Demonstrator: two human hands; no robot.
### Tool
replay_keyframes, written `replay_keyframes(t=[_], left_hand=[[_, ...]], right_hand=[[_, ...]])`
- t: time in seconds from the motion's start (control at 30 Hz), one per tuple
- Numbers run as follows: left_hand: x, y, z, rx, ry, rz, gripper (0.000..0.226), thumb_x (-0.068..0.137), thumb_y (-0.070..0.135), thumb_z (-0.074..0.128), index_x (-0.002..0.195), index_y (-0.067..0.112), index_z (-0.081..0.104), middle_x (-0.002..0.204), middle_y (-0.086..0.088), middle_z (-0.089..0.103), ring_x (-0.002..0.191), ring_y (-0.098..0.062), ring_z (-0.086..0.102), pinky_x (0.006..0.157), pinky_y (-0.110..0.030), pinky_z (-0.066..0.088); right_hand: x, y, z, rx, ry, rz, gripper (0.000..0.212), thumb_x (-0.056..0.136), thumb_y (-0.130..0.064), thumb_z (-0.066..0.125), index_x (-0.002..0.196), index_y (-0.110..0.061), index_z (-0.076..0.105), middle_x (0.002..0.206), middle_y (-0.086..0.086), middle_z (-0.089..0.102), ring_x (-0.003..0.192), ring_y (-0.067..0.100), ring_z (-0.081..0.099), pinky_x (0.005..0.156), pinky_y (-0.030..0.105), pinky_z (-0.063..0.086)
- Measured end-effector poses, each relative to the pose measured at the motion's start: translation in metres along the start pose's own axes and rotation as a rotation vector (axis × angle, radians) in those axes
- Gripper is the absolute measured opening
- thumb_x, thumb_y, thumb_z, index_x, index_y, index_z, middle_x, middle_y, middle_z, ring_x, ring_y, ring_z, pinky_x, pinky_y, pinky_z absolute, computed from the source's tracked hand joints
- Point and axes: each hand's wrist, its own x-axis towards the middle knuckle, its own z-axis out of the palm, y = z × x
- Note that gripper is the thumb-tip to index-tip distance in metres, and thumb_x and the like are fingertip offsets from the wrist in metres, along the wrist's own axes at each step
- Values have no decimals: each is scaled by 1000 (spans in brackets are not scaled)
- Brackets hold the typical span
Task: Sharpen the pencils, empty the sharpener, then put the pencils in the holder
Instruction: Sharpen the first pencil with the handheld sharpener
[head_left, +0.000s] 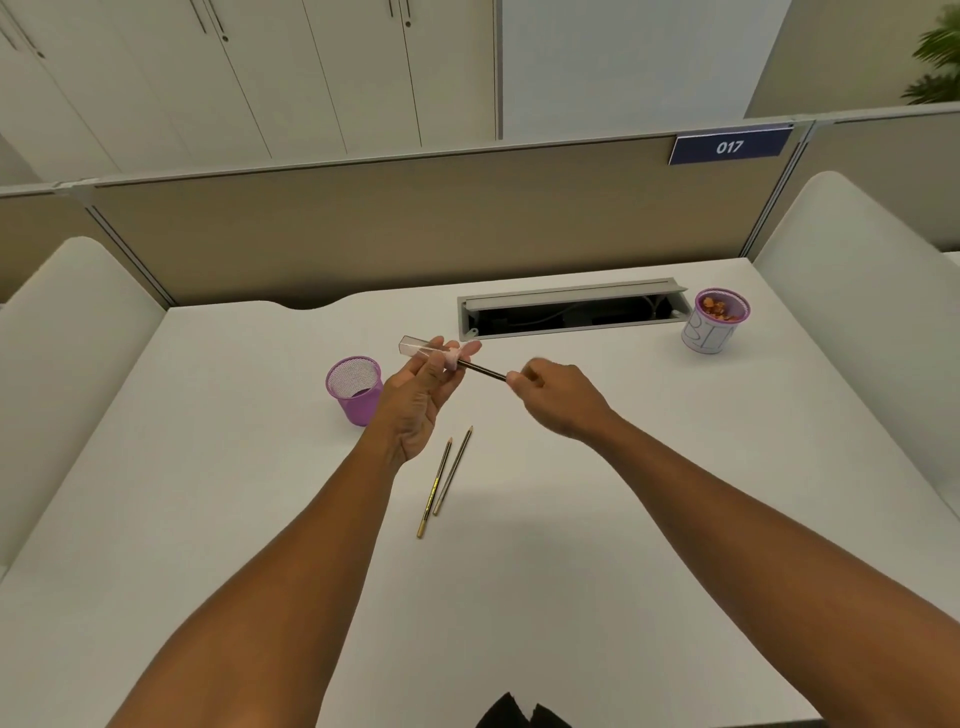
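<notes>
1. At the left of the white desk stands an upright purple mesh holder, just left of the person's raised hand.
2. The left hand is lifted palm-up above the desk, its fingers curled round a pencil sharpener; the sharpener's clear casing juts out past them to the far left, and its pink end sits between the fingertips.
3. A dark pencil runs from the sharpener's pink end toward the right, bridging the gap between both hands.
4. Below that, near the left wrist, two more pencils lie side by side on the desk, points aimed far, untouched by either hand.
5. The right hand pinches the pencil's near-right end, fingers closed tight on it.
6. Farther right, beyond an open grey cable tray, a purple-rimmed cup holds reddish shavings, well apart from both hands.
</notes>
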Motion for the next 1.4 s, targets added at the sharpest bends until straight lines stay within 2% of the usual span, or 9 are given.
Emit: replay_keyframes(t=[0.13,0.27,0.43,0.53,0.67,1.03,1.2,1.3,1.4], left_hand=[[0,3,12,23,72,23,24,98,6,57,121,5,61,112,-7,72,105,-26,71,90,-31,58],[-5,1,18,22,105,11,30,98,6,56,128,2,58,118,-11,68,107,-28,69,90,-32,57],[-10,5,23,10,47,12,22,96,7,57,117,6,62,114,-10,72,100,-23,73,91,-31,57],[-11,8,31,19,5,33,23,93,9,59,116,6,60,103,-5,77,99,-22,74,88,-28,59],[-10,12,36,-9,7,72,20,98,6,55,117,4,59,98,-2,78,96,-23,75,81,-26,60],[-10,6,37,-31,45,66,20,99,6,56,117,2,60,100,-2,78,97,-23,74,81,-28,60],[-12,11,39,-27,-13,37,19,102,6,49,119,4,57,101,-2,78,97,-23,74,77,-25,59],[-14,10,39,-31,1,40,18,102,5,48,118,3,57,98,-2,78,95,-20,75,79,-25,60],[-13,11,40,-33,41,64,19,101,4,49,118,2,58,97,-1,78,92,-20,75,79,-25,60]], right_hand=[[-7,10,3,-71,267,-305,16,94,-30,53,95,-18,63,89,-6,61,77,13,54,61,28,42],[-7,6,4,-225,439,-347,18,94,-24,53,87,-15,68,81,-4,62,66,16,51,51,23,30],[0,-10,-14,-326,203,-56,35,96,-36,35,73,-21,56,63,-5,49,66,21,49,53,26,28],[2,-18,-22,-12,-2,95,38,97,-33,34,75,-14,59,73,-1,56,73,19,52,59,29,36],[-6,-22,-25,88,10,20,31,97,-38,38,89,-14,56,86,2,61,76,17,54,66,33,43],[-19,-1,-12,-312,518,-347,22,94,-27,52,78,-14,59,73,-1,58,64,23,51,50,28,29],[-16,-16,-20,-332,255,-53,37,96,-36,37,66,-17,48,63,-1,51,63,24,48,50,27,26],[-12,-30,-33,89,-29,168,38,94,-37,40,73,-13,62,76,-2,57,75,18,53,62,30,38],[-15,-30,-40,106,-64,43,34,96,-39,45,88,-13,65,89,0,63,82,17,56,68,33,42]])
